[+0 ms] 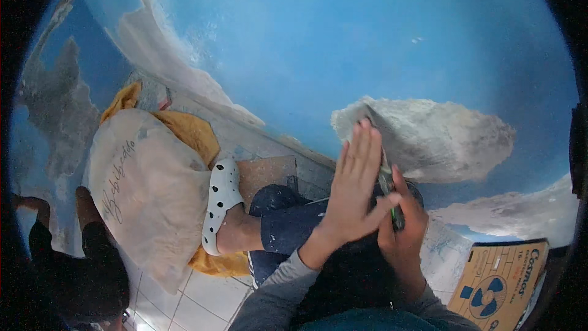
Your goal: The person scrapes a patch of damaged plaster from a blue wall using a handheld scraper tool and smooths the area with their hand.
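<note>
On a blue painted wall (294,55), a rough grey-white patch (450,142) spreads to the right of my hands. My right hand (406,225) grips the dark and green handle (394,207) of a hand tool that looks like a scraper or putty knife. Its greyish blade end, blurred and partly hidden, lies at the left part of the patch. My left hand (353,184) is flat, fingers straight and thumb out to the side, its fingertips over or beside the blade end; whether they touch it I cannot tell.
A full whitish sack (147,179) bearing writing lies on yellow cloth (220,262) beside my white clog (220,207). Behind the clog is a brown board (268,174). A Cosmos fan carton (500,280) stands at lower right. Another person (78,276) in dark clothing is at lower left.
</note>
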`<state>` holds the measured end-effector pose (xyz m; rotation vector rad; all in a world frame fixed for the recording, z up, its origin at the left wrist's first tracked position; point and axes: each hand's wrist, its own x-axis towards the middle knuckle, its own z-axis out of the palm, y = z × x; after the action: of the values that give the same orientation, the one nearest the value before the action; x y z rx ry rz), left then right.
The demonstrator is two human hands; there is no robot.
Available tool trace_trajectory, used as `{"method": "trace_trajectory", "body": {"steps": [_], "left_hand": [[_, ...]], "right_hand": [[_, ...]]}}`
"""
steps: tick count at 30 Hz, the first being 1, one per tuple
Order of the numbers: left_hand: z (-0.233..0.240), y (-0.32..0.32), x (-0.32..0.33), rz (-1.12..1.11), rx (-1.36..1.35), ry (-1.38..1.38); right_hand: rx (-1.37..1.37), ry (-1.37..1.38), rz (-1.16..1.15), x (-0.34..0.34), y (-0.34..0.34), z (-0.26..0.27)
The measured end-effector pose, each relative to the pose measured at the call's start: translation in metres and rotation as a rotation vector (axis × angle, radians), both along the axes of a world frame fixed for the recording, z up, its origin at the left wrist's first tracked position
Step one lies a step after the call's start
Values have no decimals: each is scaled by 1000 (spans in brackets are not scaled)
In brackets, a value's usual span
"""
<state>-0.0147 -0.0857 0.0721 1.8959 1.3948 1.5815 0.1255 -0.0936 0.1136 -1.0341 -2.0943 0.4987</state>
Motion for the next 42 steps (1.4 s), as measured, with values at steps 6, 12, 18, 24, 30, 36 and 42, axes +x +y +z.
{"method": "trace_trajectory", "body": {"steps": [6, 12, 18, 24, 30, 36, 42], "left_hand": [[-3, -4, -9, 24, -96, 78], [-9, -4, -7, 37, -131, 27], [-15, 5, -10, 62, -118, 75], [-17, 5, -11, 69, -104, 41], [-17, 9, -8, -40, 31, -93], [-6, 4, -19, 33, -67, 31], [10, 5, 11, -42, -37, 23]], "right_hand": [[-161, -108, -86, -9, -6, -6], [-154, -56, -54, -11, 0, -16], [-149, -28, -66, -13, -1, -27], [-108, 26, -10, -14, -2, -25], [-61, 113, 14, -26, 5, -20], [-95, 202, 22, -25, 2, -30], [-169, 211, -215, 5, -18, -29]]}}
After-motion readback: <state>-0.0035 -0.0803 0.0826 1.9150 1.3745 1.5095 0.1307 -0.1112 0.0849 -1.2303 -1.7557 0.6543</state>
